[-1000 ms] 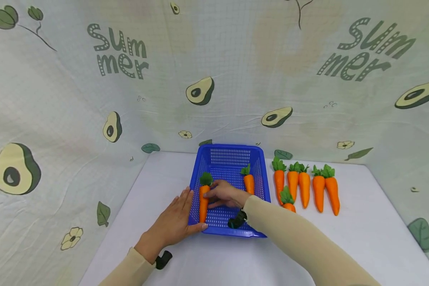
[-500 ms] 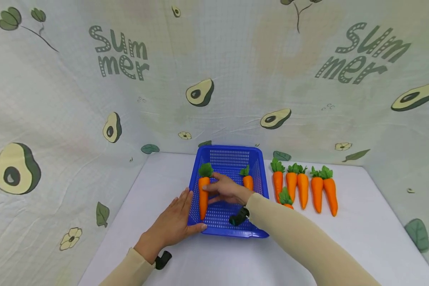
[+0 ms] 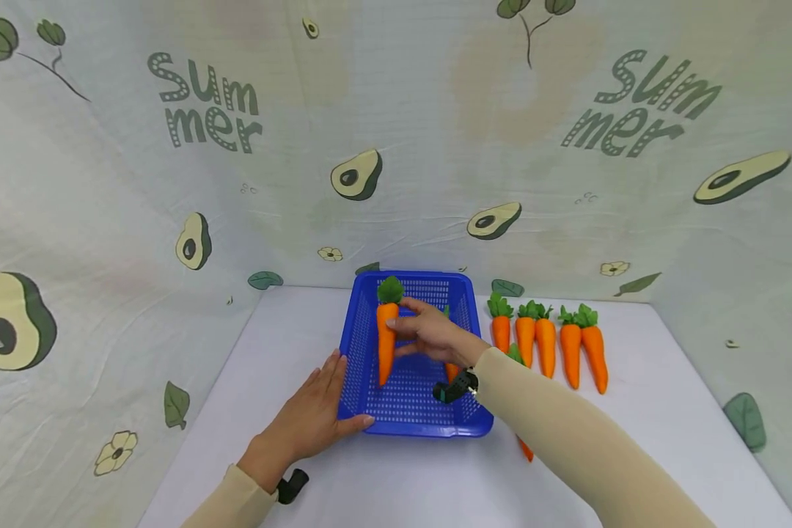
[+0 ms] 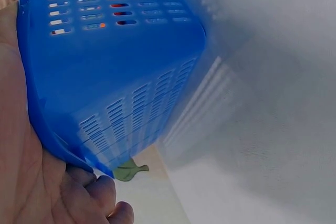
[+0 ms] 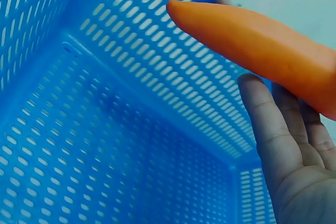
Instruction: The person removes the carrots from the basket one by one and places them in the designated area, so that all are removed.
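My right hand (image 3: 429,331) holds an orange carrot (image 3: 386,341) with a green leafy top, its tip pointing down, over the left part of a blue mesh basket (image 3: 416,429). In the right wrist view the carrot (image 5: 257,38) is seen above the fingers (image 5: 268,124), clear of the basket floor. A second carrot (image 3: 452,372) lies inside the basket on the right, partly covered by my right hand. My left hand (image 3: 306,411) rests against the basket's left front corner, fingers extended along the left rim and thumb at the front rim.
Several carrots (image 3: 570,356) lie in a row on the white table (image 3: 640,440), right of the basket. Another carrot (image 3: 525,449) is mostly hidden under my right forearm. A printed cloth (image 3: 422,176) hangs behind and at the sides.
The carrot in my right hand has risen from the basket's left side and moved away from me. My left hand stays at the corner. The head view has shifted slightly.
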The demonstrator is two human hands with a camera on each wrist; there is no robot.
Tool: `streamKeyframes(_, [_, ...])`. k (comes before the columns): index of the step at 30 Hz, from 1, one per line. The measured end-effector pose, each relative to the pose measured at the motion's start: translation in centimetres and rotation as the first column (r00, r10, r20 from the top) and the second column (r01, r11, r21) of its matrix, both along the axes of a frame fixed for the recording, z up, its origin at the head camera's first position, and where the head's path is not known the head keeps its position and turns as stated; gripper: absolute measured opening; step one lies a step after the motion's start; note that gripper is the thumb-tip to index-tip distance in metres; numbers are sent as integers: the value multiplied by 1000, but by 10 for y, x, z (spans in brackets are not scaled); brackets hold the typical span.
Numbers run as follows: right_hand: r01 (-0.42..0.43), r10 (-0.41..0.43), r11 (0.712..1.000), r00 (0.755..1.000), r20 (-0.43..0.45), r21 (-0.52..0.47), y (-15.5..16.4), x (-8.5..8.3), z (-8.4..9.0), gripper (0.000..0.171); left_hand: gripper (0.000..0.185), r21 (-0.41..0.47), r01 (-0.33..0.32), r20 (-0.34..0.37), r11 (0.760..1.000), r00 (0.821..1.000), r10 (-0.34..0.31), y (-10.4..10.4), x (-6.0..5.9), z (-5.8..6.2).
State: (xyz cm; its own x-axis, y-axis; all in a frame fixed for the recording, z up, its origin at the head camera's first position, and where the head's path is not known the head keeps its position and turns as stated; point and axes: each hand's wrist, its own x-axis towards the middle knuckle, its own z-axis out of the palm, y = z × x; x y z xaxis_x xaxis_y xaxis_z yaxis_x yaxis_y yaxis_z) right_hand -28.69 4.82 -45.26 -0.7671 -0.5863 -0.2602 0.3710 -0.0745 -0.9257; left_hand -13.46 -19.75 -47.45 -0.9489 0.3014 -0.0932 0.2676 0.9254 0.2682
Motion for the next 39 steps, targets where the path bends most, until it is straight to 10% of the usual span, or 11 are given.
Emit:
streamKeyframes(13, [63,-64,997,997,-35,-51,33,-2,22,33,122,-5,-17,-18,1000,1000,17,-1,-1,-4])
streamKeyframes(39, [152,-147,988,983,-107,41,114,14,34,70,122,20,-5,-5,1000,1000,5,0,3,0])
